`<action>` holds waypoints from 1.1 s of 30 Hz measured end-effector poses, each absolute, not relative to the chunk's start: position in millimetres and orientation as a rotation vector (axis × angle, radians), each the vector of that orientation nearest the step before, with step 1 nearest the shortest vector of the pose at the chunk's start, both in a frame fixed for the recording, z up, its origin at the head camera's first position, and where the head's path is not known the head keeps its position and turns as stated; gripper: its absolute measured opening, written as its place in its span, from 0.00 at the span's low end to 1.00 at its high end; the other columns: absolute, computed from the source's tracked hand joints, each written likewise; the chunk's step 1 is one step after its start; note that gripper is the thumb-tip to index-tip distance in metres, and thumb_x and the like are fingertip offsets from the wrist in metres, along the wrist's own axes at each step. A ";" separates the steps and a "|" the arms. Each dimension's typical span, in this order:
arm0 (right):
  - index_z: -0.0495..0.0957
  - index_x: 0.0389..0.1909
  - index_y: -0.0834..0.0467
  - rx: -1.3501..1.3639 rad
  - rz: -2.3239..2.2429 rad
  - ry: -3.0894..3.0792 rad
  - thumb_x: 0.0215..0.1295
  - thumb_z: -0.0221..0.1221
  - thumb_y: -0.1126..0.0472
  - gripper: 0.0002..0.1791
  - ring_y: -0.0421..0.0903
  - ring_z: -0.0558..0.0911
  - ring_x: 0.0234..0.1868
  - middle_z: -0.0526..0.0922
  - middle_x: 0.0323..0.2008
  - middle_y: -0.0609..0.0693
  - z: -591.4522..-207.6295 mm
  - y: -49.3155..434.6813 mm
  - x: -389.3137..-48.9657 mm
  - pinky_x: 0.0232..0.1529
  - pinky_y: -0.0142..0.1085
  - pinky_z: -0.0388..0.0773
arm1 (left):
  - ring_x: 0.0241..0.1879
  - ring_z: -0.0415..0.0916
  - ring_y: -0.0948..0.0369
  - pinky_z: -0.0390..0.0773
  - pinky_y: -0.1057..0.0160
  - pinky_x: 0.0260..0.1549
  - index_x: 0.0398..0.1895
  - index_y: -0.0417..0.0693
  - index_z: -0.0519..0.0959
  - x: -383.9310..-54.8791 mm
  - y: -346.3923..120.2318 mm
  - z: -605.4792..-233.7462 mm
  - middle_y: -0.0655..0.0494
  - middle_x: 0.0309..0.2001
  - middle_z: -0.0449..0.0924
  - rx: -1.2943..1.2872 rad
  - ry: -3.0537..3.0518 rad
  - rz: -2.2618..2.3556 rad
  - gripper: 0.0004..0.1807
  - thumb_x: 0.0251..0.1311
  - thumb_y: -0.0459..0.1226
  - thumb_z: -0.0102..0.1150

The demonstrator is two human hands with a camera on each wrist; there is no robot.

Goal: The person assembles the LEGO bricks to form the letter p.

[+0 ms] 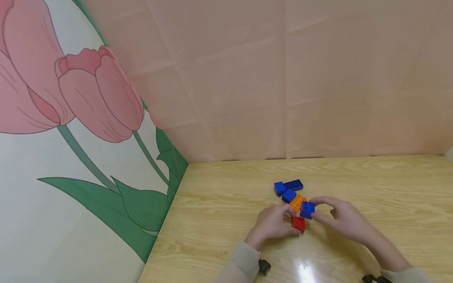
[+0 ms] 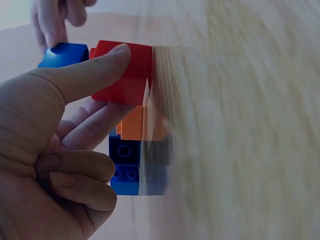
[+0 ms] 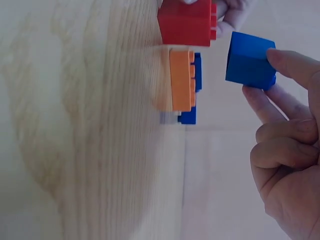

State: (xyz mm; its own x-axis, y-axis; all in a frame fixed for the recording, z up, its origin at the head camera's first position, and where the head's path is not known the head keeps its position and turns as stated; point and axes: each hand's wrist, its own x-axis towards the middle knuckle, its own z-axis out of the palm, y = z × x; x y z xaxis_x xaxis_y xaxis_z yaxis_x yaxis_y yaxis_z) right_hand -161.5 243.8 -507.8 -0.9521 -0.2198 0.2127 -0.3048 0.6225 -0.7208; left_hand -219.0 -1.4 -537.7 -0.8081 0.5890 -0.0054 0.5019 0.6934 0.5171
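Observation:
A red toy building brick (image 1: 299, 224) is pinched between the thumb and fingers of my left hand (image 1: 270, 224), low at the table top. My right hand (image 1: 348, 220) holds a blue building brick (image 1: 307, 210) by its sides, a little above and to the right of the red one. In the right wrist view a gap shows between the blue brick (image 3: 250, 61) and the red brick (image 3: 186, 22), whose studs face up. Just beyond both hands lies an orange brick (image 1: 298, 202) with rows of studs, partly hidden by the held blue brick.
Behind the orange brick sit a small blue brick (image 1: 289, 195), another blue brick (image 1: 279, 188) and a longer dark blue brick (image 1: 294, 185). The wooden table (image 1: 212, 220) meets a covered back wall (image 1: 247, 98) and, at left, a panel with printed tulips (image 1: 99, 94).

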 end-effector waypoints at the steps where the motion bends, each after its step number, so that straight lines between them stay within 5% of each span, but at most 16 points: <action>1: 0.82 0.58 0.48 0.455 1.249 -2.736 0.69 0.69 0.50 0.19 0.32 0.58 0.13 0.85 0.45 0.46 -507.8 242.2 -161.3 0.13 0.31 0.62 | 0.42 0.75 0.75 0.72 0.67 0.43 0.41 0.69 0.80 -219.4 -1.0 -538.1 0.82 0.40 0.79 0.885 2.733 0.753 0.22 0.48 0.58 0.81; 5: 0.83 0.57 0.47 0.510 1.258 -2.735 0.69 0.69 0.49 0.18 0.32 0.56 0.15 0.86 0.51 0.47 -508.8 234.7 -160.4 0.15 0.31 0.62 | 0.41 0.74 0.74 0.73 0.66 0.42 0.41 0.69 0.80 -220.2 -1.0 -538.0 0.80 0.40 0.78 0.862 2.739 0.740 0.21 0.48 0.58 0.81; 15: 0.84 0.54 0.45 0.591 1.188 -2.709 0.67 0.71 0.50 0.16 0.33 0.70 0.28 0.86 0.53 0.46 -519.0 224.8 -160.8 0.22 0.31 0.67 | 0.42 0.75 0.75 0.73 0.65 0.41 0.40 0.71 0.80 -219.1 -0.5 -540.6 0.83 0.39 0.78 0.851 2.767 0.729 0.20 0.48 0.57 0.82; 22: 0.84 0.55 0.46 0.596 1.248 -2.714 0.67 0.70 0.50 0.17 0.30 0.53 0.17 0.86 0.53 0.48 -520.0 223.8 -160.9 0.19 0.31 0.64 | 0.42 0.75 0.75 0.74 0.65 0.43 0.40 0.70 0.81 -218.5 0.5 -540.9 0.83 0.39 0.79 0.831 2.775 0.745 0.20 0.48 0.57 0.82; 33: 0.85 0.54 0.46 0.605 1.248 -2.693 0.68 0.70 0.52 0.16 0.32 0.63 0.20 0.87 0.52 0.48 -521.0 220.1 -160.5 0.20 0.32 0.67 | 0.41 0.75 0.76 0.73 0.66 0.40 0.39 0.70 0.81 -217.6 1.7 -542.5 0.83 0.38 0.79 0.796 2.791 0.741 0.21 0.45 0.58 0.83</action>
